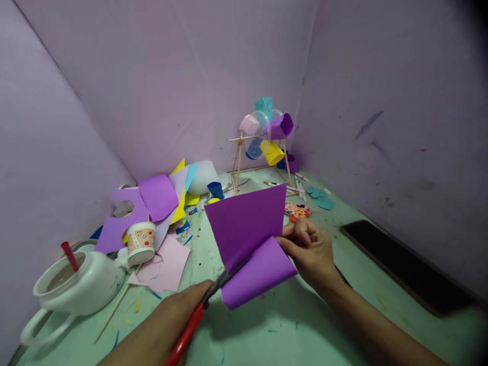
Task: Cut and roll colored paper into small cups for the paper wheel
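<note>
A sheet of purple paper (247, 223) is held up over the table, its lower part curled toward me. My right hand (310, 249) pinches this sheet at its right edge between thumb and fingers. Gripped in my left hand (192, 300) is a pair of scissors (186, 333) with red handles and dark blades. The blades lie across the sheet from the left, along the line between its upright part and the curled flap. Part of the blades is hidden by the paper, and the fingers of my left hand are partly out of sight.
A stick stand with coloured paper cups on a clear wheel (257, 134) stands at the back. On the left are a white teapot (82, 290), a printed paper cup (141, 244) and coloured paper scraps (158, 195). A phone (404, 264) and several markers (299, 188) lie on the right.
</note>
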{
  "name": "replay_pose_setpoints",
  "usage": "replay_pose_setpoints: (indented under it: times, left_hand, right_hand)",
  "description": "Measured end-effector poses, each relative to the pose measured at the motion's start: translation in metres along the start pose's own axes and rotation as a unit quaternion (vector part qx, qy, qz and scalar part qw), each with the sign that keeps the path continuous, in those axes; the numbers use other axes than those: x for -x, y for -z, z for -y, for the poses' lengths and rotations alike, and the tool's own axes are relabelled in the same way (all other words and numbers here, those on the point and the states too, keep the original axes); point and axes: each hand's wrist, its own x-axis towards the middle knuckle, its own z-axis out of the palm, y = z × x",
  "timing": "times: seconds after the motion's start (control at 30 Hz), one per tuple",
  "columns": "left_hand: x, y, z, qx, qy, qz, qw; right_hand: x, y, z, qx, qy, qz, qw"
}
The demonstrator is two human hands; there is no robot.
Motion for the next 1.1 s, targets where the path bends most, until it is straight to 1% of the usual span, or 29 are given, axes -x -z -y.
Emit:
replay_pose_setpoints:
  times: [0.2,0.37,0.5,0.63,0.8,0.87,0.93,1.03,1.1]
  left_hand:
    - [0.002,-0.005,-0.008,0.033,0.043,0.053,0.997]
    - [-0.003,-0.005,-0.018,0.048,0.044,0.080,0.995]
    - [-0.005,0.000,-0.022,0.054,0.012,0.098,0.994]
    - [-0.005,0.004,-0.023,0.053,-0.047,0.152,0.986]
    - [-0.007,0.012,-0.023,0.006,-0.083,0.225,0.971]
    - [-0.007,0.014,-0.022,-0.004,-0.078,0.222,0.972]
    - [-0.007,0.014,-0.020,-0.008,-0.055,0.207,0.977]
    - [-0.007,0.009,-0.013,-0.016,-0.025,0.192,0.981]
    - [-0.008,0.004,-0.009,-0.027,-0.014,0.182,0.983]
  right_hand:
    - [0.000,0.000,-0.001,0.002,-0.011,0.004,1.000]
    - [0.001,0.001,-0.002,-0.005,-0.013,0.018,1.000]
    - [0.000,0.001,-0.002,-0.005,-0.013,0.025,1.000]
    - [-0.001,0.001,-0.003,0.004,-0.009,0.025,1.000]
    - [-0.001,0.002,-0.004,0.015,-0.003,0.034,0.999]
    - [0.000,0.002,-0.003,0.015,-0.002,0.038,0.999]
    - [0.001,0.000,-0.002,0.006,-0.003,0.048,0.999]
    - [0.004,-0.002,-0.001,-0.010,-0.009,0.062,0.998]
    - [0.005,-0.003,-0.002,-0.015,-0.013,0.062,0.998]
